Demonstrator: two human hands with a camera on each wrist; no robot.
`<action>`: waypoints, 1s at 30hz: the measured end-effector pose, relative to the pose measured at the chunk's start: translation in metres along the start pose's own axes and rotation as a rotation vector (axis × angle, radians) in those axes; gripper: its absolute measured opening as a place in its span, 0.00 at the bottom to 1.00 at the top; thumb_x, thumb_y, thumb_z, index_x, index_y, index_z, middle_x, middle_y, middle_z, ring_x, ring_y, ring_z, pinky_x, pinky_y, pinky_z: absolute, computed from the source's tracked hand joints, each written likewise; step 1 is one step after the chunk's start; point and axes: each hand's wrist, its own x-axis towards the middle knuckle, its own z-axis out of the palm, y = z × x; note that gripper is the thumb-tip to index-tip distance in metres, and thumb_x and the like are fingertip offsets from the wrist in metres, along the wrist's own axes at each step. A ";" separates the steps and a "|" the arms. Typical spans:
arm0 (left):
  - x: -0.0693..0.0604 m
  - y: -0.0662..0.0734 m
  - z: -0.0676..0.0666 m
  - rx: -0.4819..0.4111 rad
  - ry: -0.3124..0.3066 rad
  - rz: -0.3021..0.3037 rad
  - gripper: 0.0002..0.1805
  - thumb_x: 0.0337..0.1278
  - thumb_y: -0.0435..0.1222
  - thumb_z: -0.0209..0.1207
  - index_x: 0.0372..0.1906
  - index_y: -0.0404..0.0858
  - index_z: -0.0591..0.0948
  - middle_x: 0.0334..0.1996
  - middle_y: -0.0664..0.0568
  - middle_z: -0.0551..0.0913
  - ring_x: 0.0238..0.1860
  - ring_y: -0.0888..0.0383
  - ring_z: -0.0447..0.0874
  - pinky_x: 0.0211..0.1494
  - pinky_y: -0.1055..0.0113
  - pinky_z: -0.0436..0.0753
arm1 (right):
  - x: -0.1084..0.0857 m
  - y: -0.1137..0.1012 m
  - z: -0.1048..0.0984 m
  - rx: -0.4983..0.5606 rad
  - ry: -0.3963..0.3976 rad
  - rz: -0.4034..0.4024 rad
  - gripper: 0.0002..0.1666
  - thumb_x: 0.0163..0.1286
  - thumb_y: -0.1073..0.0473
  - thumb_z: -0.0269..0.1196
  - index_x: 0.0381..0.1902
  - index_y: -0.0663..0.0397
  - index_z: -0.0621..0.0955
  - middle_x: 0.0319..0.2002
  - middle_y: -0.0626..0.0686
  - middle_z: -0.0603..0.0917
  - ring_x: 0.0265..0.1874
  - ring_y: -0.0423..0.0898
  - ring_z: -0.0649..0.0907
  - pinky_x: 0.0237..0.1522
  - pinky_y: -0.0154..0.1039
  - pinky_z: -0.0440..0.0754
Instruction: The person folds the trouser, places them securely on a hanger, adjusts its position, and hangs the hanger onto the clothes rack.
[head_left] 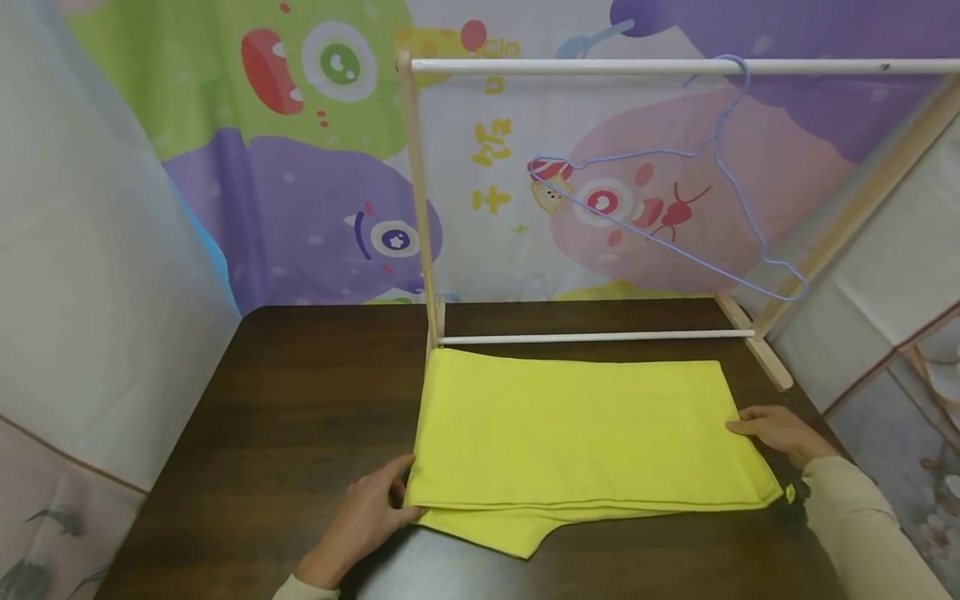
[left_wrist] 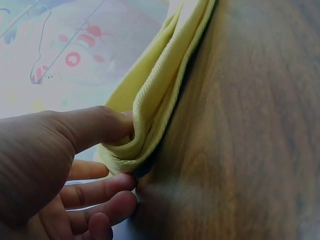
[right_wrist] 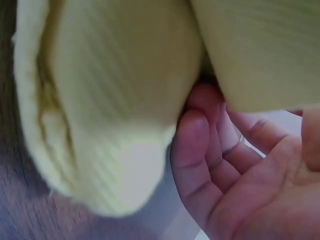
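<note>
Folded yellow cloth [head_left: 577, 433] lies on the surface [head_left: 300, 400]. Left hand [head_left: 365, 515] pinches its left edge by the near corner; right hand [head_left: 778, 433] pinches the right edge. I judge it light, soft, limp; I'd grip all layers at both sides.

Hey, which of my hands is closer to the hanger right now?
Right: your right hand is below the lower end of the hanger; your left hand is farther off, at the yellow cloth's left edge.
</note>
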 end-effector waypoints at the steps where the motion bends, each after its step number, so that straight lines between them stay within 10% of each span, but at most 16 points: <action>1: 0.000 0.000 0.000 0.000 -0.001 0.001 0.38 0.41 0.43 0.76 0.60 0.35 0.76 0.26 0.62 0.77 0.25 0.64 0.70 0.34 0.62 0.72 | 0.000 0.000 0.000 0.003 0.008 0.005 0.46 0.74 0.43 0.55 0.65 0.84 0.58 0.64 0.82 0.57 0.60 0.79 0.61 0.57 0.68 0.64; 30: 0.002 -0.003 -0.006 -0.130 -0.095 -0.023 0.44 0.42 0.52 0.74 0.65 0.36 0.72 0.30 0.58 0.78 0.27 0.64 0.75 0.29 0.66 0.75 | 0.003 -0.004 -0.001 0.005 0.058 0.051 0.44 0.69 0.45 0.61 0.57 0.86 0.67 0.54 0.82 0.69 0.49 0.73 0.75 0.47 0.59 0.77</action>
